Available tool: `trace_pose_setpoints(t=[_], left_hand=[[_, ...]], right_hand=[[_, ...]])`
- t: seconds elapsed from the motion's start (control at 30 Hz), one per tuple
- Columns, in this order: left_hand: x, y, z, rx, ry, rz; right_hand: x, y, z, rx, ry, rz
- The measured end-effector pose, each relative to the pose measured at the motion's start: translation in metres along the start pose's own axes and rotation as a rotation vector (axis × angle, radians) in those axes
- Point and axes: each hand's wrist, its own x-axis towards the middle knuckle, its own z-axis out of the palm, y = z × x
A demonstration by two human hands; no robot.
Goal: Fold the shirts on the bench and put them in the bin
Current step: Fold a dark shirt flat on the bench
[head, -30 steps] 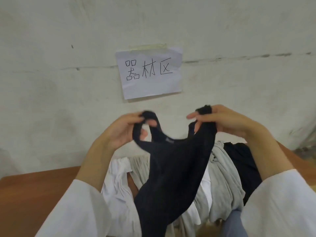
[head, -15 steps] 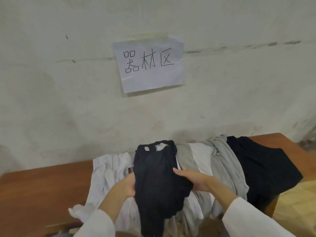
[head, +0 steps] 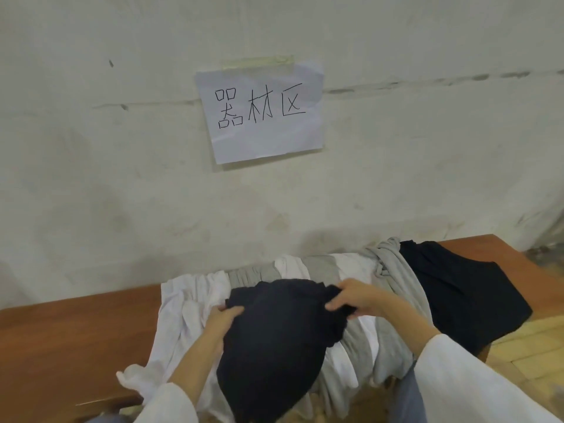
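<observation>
Wood bench (head: 61,346), reddish-brown and smooth, runs along a scuffed whitish wall (head: 91,193) on my feed. Taped to the wall above it is a paper sign (head: 262,129) with three handwritten characters. Past the bench's right end I can see a bit of pale yellowish floor (head: 525,346).

Shirts cover the bench's middle, from the back edge to draping over the front edge. There's a white shirt (head: 189,300) on the left, a grey shirt (head: 393,288) further right, and a second black shirt (head: 457,288) near the right end.

On top of those, by the front edge, sits the black shirt (head: 274,346), all bunched up. Left hand (head: 222,319) grips its left side, fingers curled into the cloth. Right hand (head: 354,297) pinches its upper right corner.
</observation>
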Motion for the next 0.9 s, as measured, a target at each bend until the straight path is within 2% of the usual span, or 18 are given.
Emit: trace_pose_setpoints(t=[0.07, 0.13, 0.17, 0.23, 0.3, 0.37, 0.4, 0.43, 0.5, 0.57, 0.63, 0.67, 0.7, 0.77, 0.8, 0.83, 0.87, 0.9], left_hand=[[-0.002, -0.006, 0.000, 0.255, -0.050, 0.012], [-0.007, 0.002, -0.004, 0.451, -0.138, 0.044], [-0.007, 0.009, -0.008, 0.495, -0.200, 0.046], [-0.014, 0.030, -0.015, 0.434, -0.313, 0.102], [-0.023, 0.053, -0.018, 0.117, -0.343, 0.226], [-0.025, 0.075, -0.021, -0.259, -0.244, 0.326], [-0.022, 0.083, -0.022, -0.404, -0.183, 0.333], [-0.016, 0.088, -0.023, -0.478, -0.147, 0.314], [-0.012, 0.082, -0.016, -0.311, -0.198, 0.196], [-0.012, 0.057, -0.002, 0.048, -0.372, 0.072], [-0.011, 0.039, 0.008, 0.174, -0.436, 0.105], [-0.008, 0.031, 0.012, 0.104, -0.375, 0.158], [-0.006, 0.026, 0.014, 0.006, -0.251, 0.225], [-0.004, 0.017, 0.017, -0.083, 0.037, 0.369], [-0.006, 0.010, 0.021, -0.005, 0.079, 0.429], [-0.008, -0.003, 0.026, 0.116, 0.049, 0.480], [-0.013, -0.018, 0.033, 0.269, -0.051, 0.508], [-0.020, -0.033, 0.041, 0.445, -0.171, 0.508]], right_hand=[[0.002, 0.011, 0.004, -0.288, 0.027, 0.112], [-0.005, 0.013, 0.002, -0.318, -0.049, 0.146], [-0.012, 0.009, -0.001, -0.248, -0.089, 0.114], [-0.027, -0.002, -0.012, 0.166, -0.141, -0.037], [-0.031, -0.009, -0.027, 0.786, -0.077, -0.252], [-0.027, -0.009, -0.037, 1.283, -0.085, -0.481], [-0.022, -0.006, -0.036, 1.432, -0.177, -0.550], [-0.019, -0.005, -0.027, 1.469, -0.254, -0.531], [-0.010, 0.004, -0.002, 1.221, -0.344, -0.315], [-0.007, 0.012, 0.025, 0.692, -0.309, -0.089], [-0.002, 0.016, 0.036, 0.264, -0.238, 0.020], [0.000, 0.019, 0.036, 0.213, -0.181, 0.020], [0.001, 0.020, 0.034, 0.278, -0.126, -0.031], [0.005, 0.025, 0.022, 0.733, -0.089, -0.177], [0.006, 0.025, 0.019, 0.934, -0.093, -0.227], [0.006, 0.025, 0.015, 0.992, -0.074, -0.259], [0.008, 0.025, 0.014, 0.861, 0.034, -0.239], [0.008, 0.027, 0.015, 0.572, 0.195, -0.183]])
